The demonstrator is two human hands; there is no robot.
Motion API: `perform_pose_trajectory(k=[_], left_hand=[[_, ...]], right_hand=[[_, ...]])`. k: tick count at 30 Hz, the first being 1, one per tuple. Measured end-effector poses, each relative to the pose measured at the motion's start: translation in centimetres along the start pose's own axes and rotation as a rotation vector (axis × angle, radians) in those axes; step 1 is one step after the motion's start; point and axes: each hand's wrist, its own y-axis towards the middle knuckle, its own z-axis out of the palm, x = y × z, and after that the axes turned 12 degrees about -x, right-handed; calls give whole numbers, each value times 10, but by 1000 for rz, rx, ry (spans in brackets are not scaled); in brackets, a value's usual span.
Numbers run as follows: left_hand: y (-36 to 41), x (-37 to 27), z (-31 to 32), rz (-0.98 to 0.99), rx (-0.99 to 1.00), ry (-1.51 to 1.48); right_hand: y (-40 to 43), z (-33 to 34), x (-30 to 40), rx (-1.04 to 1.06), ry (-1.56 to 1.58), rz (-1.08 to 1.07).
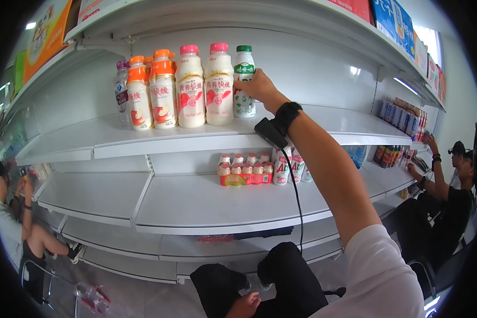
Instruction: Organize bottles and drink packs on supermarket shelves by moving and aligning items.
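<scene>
My right hand grips a white plastic drink bottle with a green cap, thumb across its front. The bottle stands upright on the white metal shelf, at the right end of a row. Just left of it are two cream-coloured drink bottles with pink caps, one nearer and one farther left. Beyond them stand several orange-capped bottles and a clear bottle with a purple cap. My left hand rests low by my lap, its fingers partly curled and partly hidden.
One shelf down sit a red-wrapped pack of small bottles and white drink bottles. A black cable hangs from the device at my right wrist. People sit at left and right. Boxes line the top shelf.
</scene>
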Motion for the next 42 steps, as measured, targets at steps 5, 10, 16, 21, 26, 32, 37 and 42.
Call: perform_pose_trajectory(k=[5,10,16,21,26,32,37,42], left_hand=[[-2,6,3,-27,27,-46],[1,-15,-8,-52,-7,-12],[5,-11,-7,-252,85,-96],[7,-2,-7,-236,139,-118],[0,10,-1,-63,43,-105],[1,29,4,-160,92,-114],[-3,15,1,-186,5,-254],[2,3,-4,-164,16,-185]], right_hand=[[-9,-12,1,13,-11,-32],[-51,-59,0,28,215,-22],[-152,-150,-46,-274,539,-107],[-231,-196,-138,-488,362,32],[-235,-209,-258,-614,193,229],[-185,-181,-391,-503,121,290],[-158,-156,-416,-378,168,213],[-159,-134,-436,-335,-40,199]])
